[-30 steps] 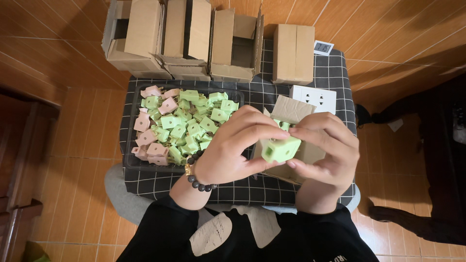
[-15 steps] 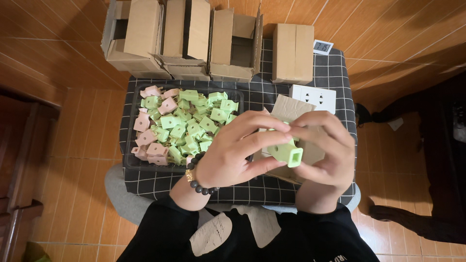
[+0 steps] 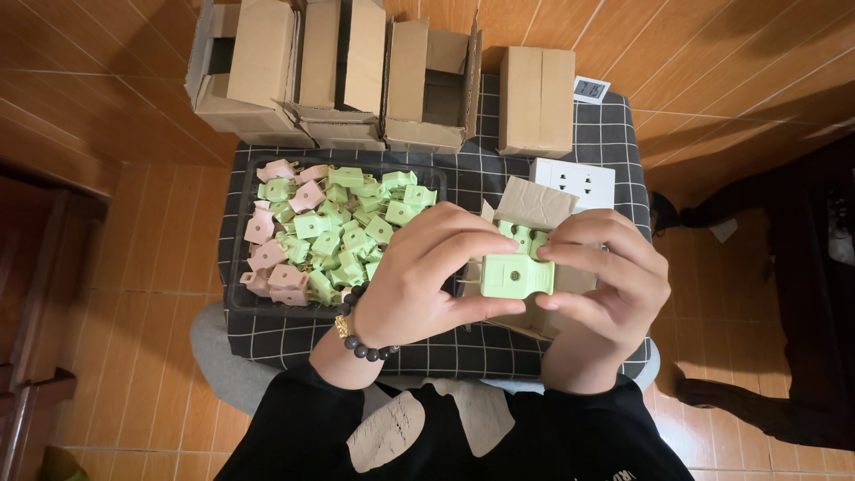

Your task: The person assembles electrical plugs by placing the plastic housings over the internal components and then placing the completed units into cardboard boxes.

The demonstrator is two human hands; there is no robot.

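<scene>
We hold a pale green plastic plug (image 3: 517, 275) between both hands, above the small open cardboard box (image 3: 534, 207) on the checked-cloth surface (image 3: 614, 142). Our left hand (image 3: 419, 276) grips its left end with thumb below and fingers on top; our right hand (image 3: 606, 289) pinches the right end, so the plug's long axis runs left to right between the 2 hands, equally near both. The black tray (image 3: 239, 298) of green and pink plugs (image 3: 329, 232) lies just left. Compared with 0.5 s ago, the plug has turned to show its broad flat face and sits more squarely between the hands.
</scene>
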